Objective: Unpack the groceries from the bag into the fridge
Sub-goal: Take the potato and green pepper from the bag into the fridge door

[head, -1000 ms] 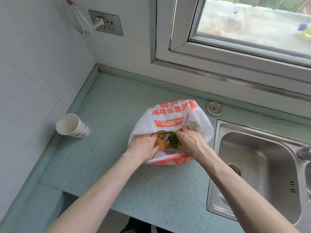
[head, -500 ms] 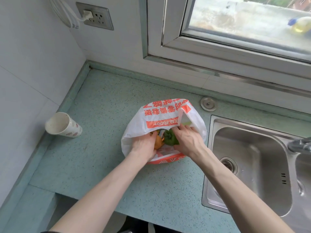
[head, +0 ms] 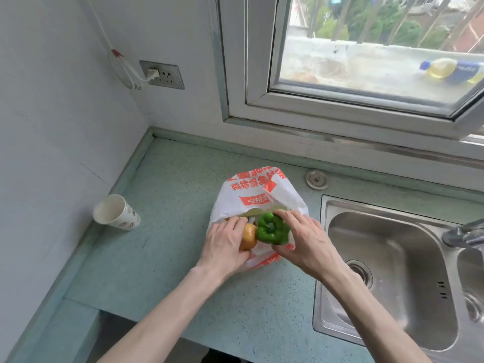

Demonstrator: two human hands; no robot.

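A white plastic grocery bag (head: 258,191) with orange print lies on the green countertop (head: 167,258). My right hand (head: 305,243) grips a green bell pepper (head: 272,229) at the bag's mouth, stem facing up. My left hand (head: 225,244) holds an orange-yellow item (head: 248,238) just left of the pepper, half covered by my fingers. A small grey piece shows between the two items. The rest of the bag's contents are hidden. No fridge is in view.
A paper cup (head: 116,212) lies on its side at the counter's left, by the wall. A steel sink (head: 387,273) with a tap (head: 463,233) fills the right. A round metal cap (head: 317,179) sits behind the bag. A wall socket (head: 162,74) holds a plug.
Both hands have drawn back out of the bag's mouth. The green pepper is now fully out in my right hand, and the orange-yellow item has come up in my left.
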